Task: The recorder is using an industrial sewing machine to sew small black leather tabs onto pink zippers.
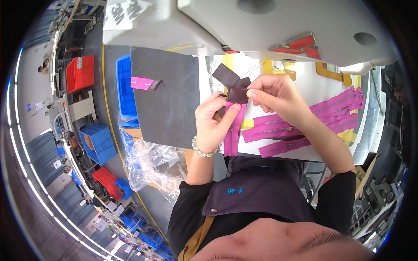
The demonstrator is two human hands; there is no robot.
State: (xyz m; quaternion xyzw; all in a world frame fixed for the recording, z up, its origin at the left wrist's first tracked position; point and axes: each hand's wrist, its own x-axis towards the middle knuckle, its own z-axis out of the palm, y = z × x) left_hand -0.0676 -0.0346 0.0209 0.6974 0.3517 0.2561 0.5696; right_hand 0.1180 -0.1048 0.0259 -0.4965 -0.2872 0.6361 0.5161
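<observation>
A magenta zipper (pixel 231 138) hangs down from my left hand (pixel 210 119), which is closed on it with the thumb lying on its front. At its upper end is a dark brown rectangular patch (pixel 237 95). My right hand (pixel 281 99) pinches the patch's right edge between thumb and fingers. Just behind, another dark flat piece (pixel 225 75) sticks out to the upper left; I cannot tell whether it is joined to the patch. Several magenta zippers (pixel 324 114) lie fanned on the white table (pixel 305 69), partly under my right forearm.
A large grey-white machine (pixel 287 26) overhangs the table's far side. On the dark board (pixel 170 100) to the left lies a short magenta zipper piece (pixel 143 83) with a dark end. Beyond are a blue bin (pixel 123 87) and clear plastic wrap (pixel 152 163).
</observation>
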